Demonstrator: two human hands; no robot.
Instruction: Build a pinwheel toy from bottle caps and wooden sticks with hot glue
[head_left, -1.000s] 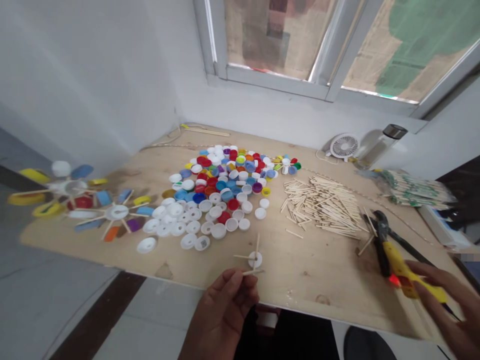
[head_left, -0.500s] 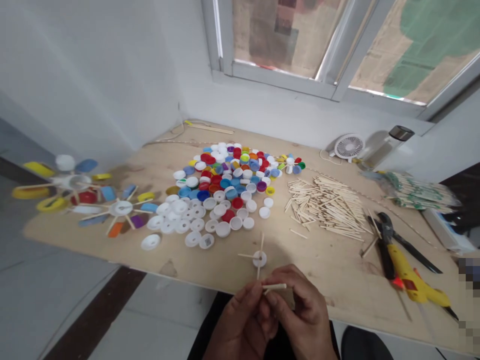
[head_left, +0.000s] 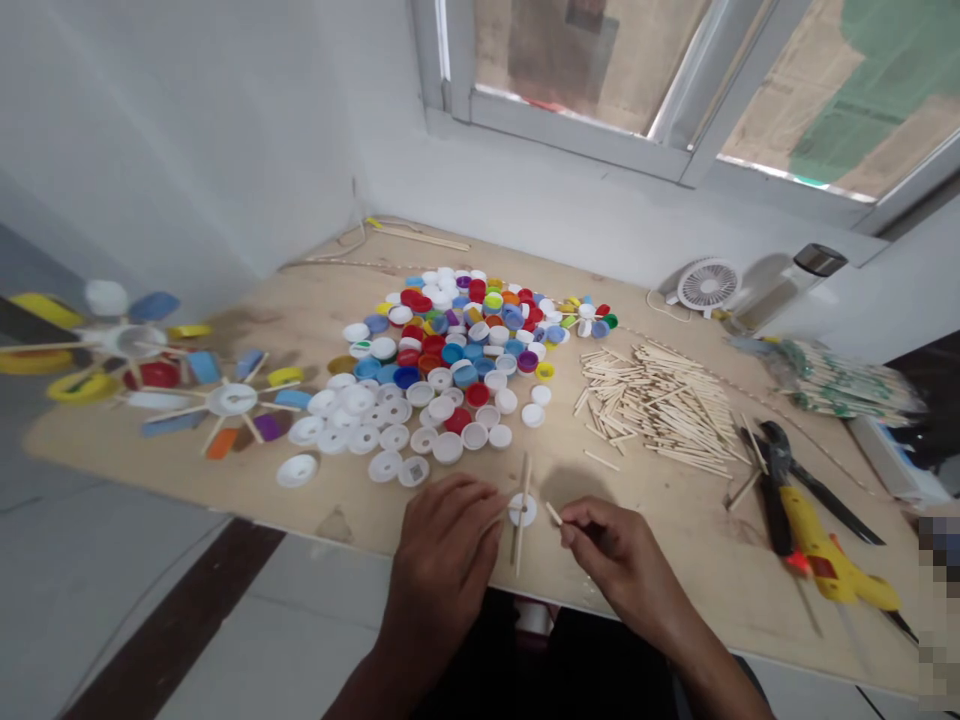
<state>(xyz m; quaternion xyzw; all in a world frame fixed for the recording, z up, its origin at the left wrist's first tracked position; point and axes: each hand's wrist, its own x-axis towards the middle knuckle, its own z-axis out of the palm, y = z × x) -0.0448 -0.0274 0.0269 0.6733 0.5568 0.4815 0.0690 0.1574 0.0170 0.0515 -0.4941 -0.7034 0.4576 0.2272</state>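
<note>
In front of me on the table lies a white bottle cap (head_left: 529, 511), crossed by thin wooden sticks (head_left: 525, 475) that stick out toward the far and near sides. At its left, my left hand (head_left: 448, 540) has its fingers closed on the stick that points left from the cap. My right hand (head_left: 626, 560), right of the cap, pinches a short wooden stick (head_left: 553, 513) between thumb and forefinger. The tip of this stick points at the cap, with a gap between them.
Several coloured and white bottle caps (head_left: 450, 445) are heaped beyond my hands. Wheel-like pieces of sticks and caps (head_left: 232, 400) stand at left. A stick pile (head_left: 660, 410), pliers (head_left: 776, 450), a yellow glue gun (head_left: 814, 545), a small fan (head_left: 709, 285) and a bottle (head_left: 787, 285) are at right.
My hands were together at the table's front edge with a stick between them. Now they are apart, either side of the white cap, the right one carrying a stick.
</note>
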